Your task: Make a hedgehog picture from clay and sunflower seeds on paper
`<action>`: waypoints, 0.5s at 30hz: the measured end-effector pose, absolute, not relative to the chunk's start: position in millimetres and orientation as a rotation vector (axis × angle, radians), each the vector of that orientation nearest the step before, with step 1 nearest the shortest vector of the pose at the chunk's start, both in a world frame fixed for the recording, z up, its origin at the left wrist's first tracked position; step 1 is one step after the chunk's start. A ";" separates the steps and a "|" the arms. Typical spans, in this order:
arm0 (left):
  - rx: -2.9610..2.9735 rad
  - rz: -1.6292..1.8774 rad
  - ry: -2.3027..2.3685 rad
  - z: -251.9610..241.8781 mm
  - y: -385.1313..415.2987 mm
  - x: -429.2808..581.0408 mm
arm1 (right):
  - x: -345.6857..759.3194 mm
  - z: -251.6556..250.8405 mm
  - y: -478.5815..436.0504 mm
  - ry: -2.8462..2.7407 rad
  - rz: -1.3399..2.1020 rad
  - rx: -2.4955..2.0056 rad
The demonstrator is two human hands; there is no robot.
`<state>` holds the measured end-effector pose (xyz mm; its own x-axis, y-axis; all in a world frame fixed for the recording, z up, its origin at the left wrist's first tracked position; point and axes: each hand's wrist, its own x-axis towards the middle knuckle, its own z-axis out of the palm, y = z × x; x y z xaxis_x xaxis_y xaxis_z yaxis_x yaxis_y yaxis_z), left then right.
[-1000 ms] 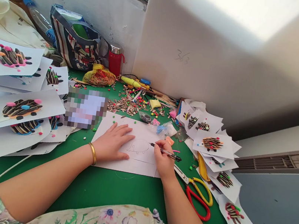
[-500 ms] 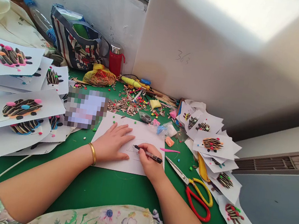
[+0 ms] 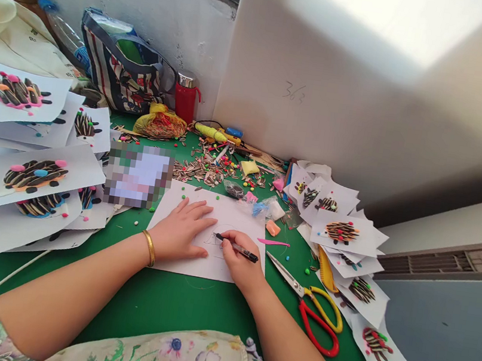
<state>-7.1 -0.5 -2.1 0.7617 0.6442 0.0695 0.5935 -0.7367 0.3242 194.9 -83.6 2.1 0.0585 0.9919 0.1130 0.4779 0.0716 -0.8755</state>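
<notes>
- Lying beneath the wide-spread, empty left hand (image 3: 184, 231): paper (image 3: 205, 267)
- Right hand (image 3: 243, 265), also over it, closed round a pen (image 3: 243, 251), partly hiding the drawing (image 3: 212, 239)
- Scissors (image 3: 299, 286) just right, seeds (image 3: 206, 170) beyond

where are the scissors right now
In the head view, the scissors lie on the green table, between the right hand and the right-side paper cards.

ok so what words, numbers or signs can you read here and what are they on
"363" (last digit loosely written), handwritten on the pale wall panel.
Cream cloth bag: dark marks, too small to read.
Pen: any print too small to read.
Pixelated patch: nothing readable.
</notes>
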 end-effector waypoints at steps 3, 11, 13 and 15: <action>2.683 0.246 0.964 -1.9 -0.7 -6.9 | 195.3 2.3 -83.9 -1.537 0.800 -1.527; 2.691 0.239 0.971 -1.7 0.1 -6.4 | 197.2 0.7 -84.4 -1.496 0.767 -1.528; 2.693 0.240 0.969 -1.7 0.2 -6.3 | 196.7 0.8 -84.0 -1.508 0.767 -1.522; 2.693 0.235 0.968 -1.3 0.1 -6.3 | 196.1 1.3 -83.6 -1.526 0.764 -1.513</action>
